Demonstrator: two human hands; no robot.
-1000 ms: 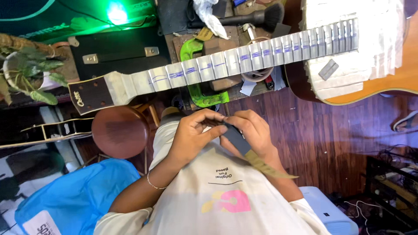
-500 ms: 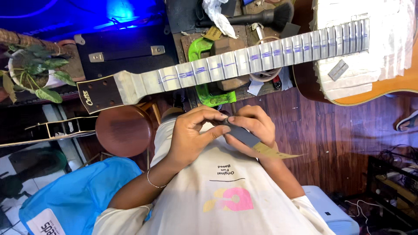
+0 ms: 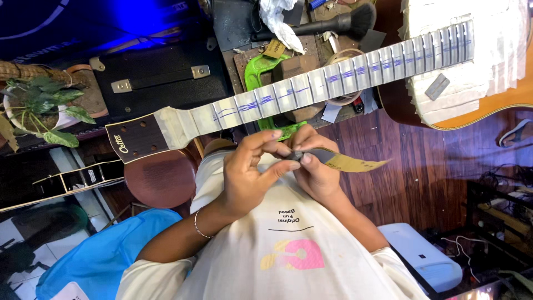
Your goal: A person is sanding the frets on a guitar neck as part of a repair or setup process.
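Both hands meet at chest height, just near of the taped guitar neck (image 3: 311,89): left hand (image 3: 250,178) and right hand (image 3: 316,172) pinch a small dark block (image 3: 298,155) and wrap a sandpaper strip (image 3: 350,162) around it. Looks like prepping a sanding block; next move likely needs the strip pulled tight before meeting the frets.

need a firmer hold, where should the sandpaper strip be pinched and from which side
Pinch the sandpaper strip at its free tan end, coming from the picture's right. That end juts flat and clear of both hands; the dark end is already bunched under the fingertips.
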